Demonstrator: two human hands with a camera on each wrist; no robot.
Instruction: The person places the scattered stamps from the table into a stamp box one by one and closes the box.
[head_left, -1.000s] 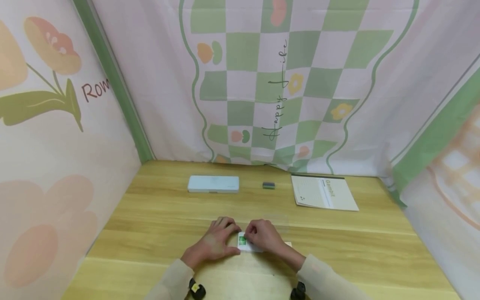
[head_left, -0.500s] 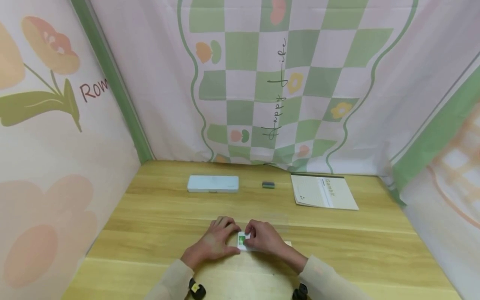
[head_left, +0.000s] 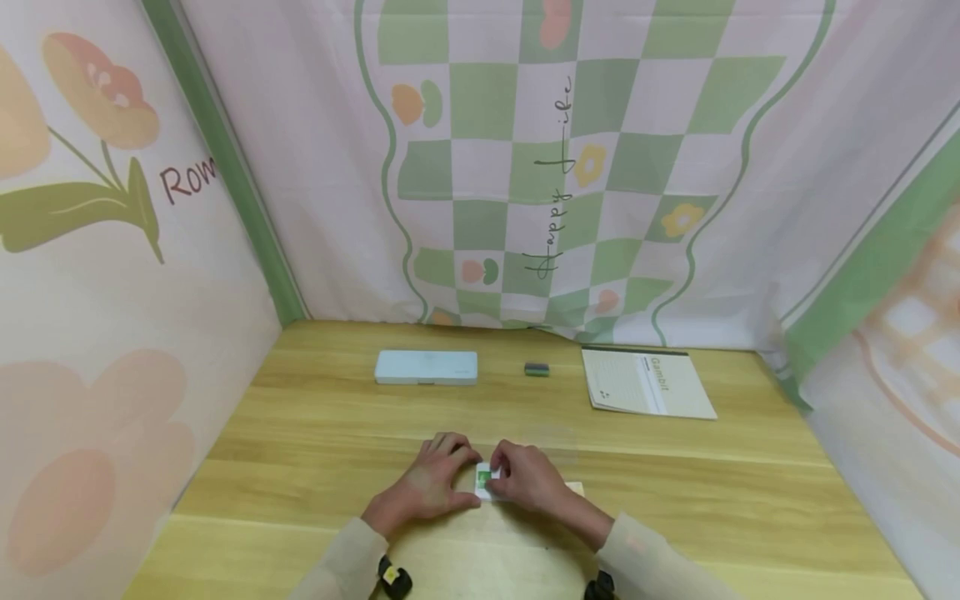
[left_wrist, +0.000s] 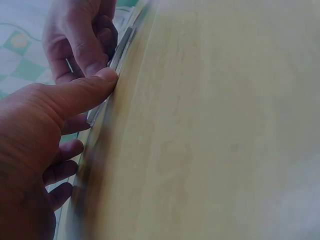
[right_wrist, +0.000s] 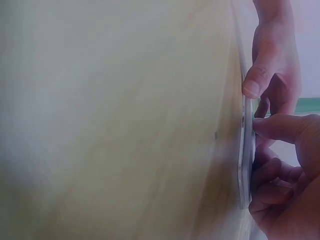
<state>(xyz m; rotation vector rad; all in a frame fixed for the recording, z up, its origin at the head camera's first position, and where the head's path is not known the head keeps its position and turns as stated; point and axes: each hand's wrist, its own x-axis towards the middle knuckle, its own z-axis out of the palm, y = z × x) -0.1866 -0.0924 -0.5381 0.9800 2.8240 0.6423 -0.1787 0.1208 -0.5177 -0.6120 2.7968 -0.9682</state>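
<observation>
Bracketing a small white rect. item [head_left: 483, 494], person's L hand [head_left: 426, 483] grips its L end, thumb at near edge, fingers at far. Item's btwn the hands, roughly level, on or just above the wood table [head_left: 300, 467]; can't tell which. Long axis seems to run L–R. Key relation: R hand [head_left: 529, 477] is over its R part, fingers curled, thumb tip at R edge of green patch [head_left: 483, 479]; can't tell if it's pinching anything.
</observation>
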